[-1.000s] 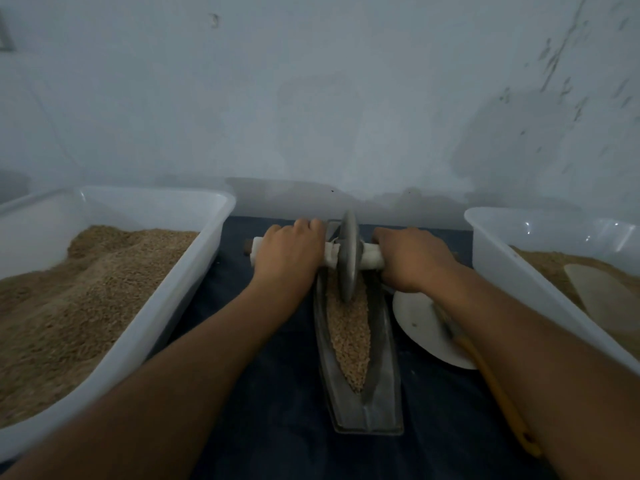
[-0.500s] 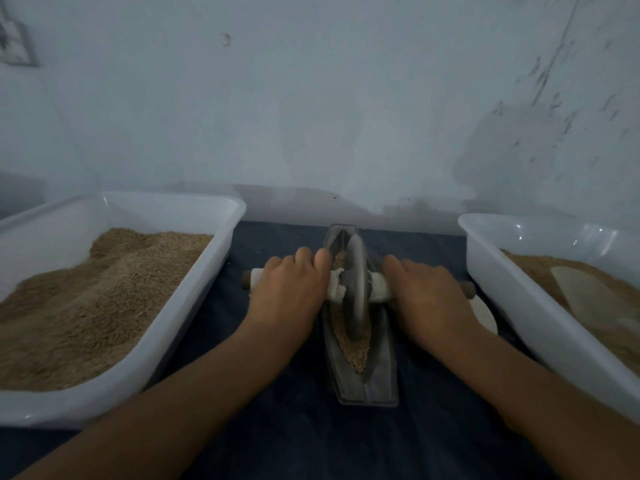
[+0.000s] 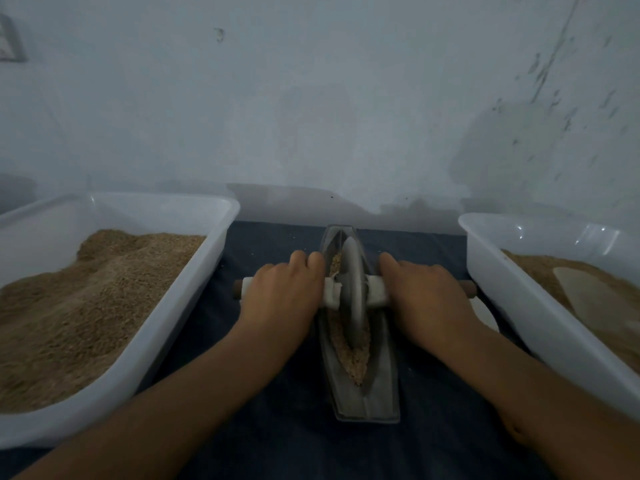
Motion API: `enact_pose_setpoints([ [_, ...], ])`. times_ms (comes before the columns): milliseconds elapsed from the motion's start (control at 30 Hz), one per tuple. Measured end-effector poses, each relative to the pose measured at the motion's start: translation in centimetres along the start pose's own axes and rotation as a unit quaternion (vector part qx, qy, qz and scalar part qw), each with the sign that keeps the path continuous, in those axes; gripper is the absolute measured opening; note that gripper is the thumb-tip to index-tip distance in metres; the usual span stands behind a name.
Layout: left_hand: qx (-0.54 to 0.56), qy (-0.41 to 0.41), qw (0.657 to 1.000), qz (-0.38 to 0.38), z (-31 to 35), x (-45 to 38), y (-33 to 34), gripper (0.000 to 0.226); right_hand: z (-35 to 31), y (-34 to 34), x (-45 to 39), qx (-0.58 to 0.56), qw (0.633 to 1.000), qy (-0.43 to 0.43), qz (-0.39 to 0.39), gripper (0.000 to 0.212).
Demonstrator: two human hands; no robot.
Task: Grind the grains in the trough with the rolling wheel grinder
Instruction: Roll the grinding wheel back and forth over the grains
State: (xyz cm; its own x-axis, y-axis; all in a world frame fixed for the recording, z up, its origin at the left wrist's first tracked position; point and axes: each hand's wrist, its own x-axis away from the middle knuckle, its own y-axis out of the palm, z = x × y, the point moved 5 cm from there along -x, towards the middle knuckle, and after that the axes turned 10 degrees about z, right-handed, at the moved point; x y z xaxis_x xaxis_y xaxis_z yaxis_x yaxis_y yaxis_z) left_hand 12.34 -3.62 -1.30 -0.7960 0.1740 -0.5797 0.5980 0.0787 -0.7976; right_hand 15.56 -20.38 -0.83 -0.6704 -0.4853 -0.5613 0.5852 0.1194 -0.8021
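- We see the wheel (image 3: pixel 353 292) standing mid-trough (image 3: pixel 363 400), hiding part of the grains (image 3: pixel 356 362)
- Our left hand (image 3: pixel 282 299) and right hand (image 3: pixel 427 299) cover the axle (image 3: pixel 375 294); we cannot tell whether the fingers curl under
- A pale item (image 3: pixel 488 315) beside the right tub (image 3: pixel 519 306) is mostly hidden

The left hand (image 3: pixel 282 294) and right hand (image 3: pixel 427 296) press down on the axle handle (image 3: pixel 375 294) of the rolling wheel grinder (image 3: pixel 353 289) — one on each side of the grey disc, fingers pointing away from the camera. The wheel stands upright in the narrow boat-shaped trough (image 3: pixel 375 400), about midway along it, with tan grains (image 3: pixel 356 358) lying in the groove before and behind it. The trough rests on a dark blue cloth (image 3: pixel 277 420). A white tub (image 3: pixel 194 282) heaped with grain sits to the left; another white tub (image 3: pixel 519 306) on the right holds browner material and a pale scoop (image 3: pixel 588 299) — both stand near the trough.
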Motion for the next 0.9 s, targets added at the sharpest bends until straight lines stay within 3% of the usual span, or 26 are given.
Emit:
enact_pose_setpoints([
  [200, -0.018, -0.031, 0.999, -0.007, -0.9, -2.9, 2.0, 0.024, 1.4, 2.0, -3.5, -0.015, 0.997, 0.034, -0.065, 0.037],
  [433, -0.047, -0.014, 0.999, 0.009, -1.0, -5.8, 3.1, 0.021, 2.5, 3.4, -5.8, -0.050, 0.985, 0.066, -0.150, 0.044],
  [900, 0.005, -0.030, 0.999, -0.017, -0.5, -1.8, 1.1, 0.041, 0.0, 0.6, -2.4, 0.036, 0.997, 0.024, -0.059, 0.021],
])
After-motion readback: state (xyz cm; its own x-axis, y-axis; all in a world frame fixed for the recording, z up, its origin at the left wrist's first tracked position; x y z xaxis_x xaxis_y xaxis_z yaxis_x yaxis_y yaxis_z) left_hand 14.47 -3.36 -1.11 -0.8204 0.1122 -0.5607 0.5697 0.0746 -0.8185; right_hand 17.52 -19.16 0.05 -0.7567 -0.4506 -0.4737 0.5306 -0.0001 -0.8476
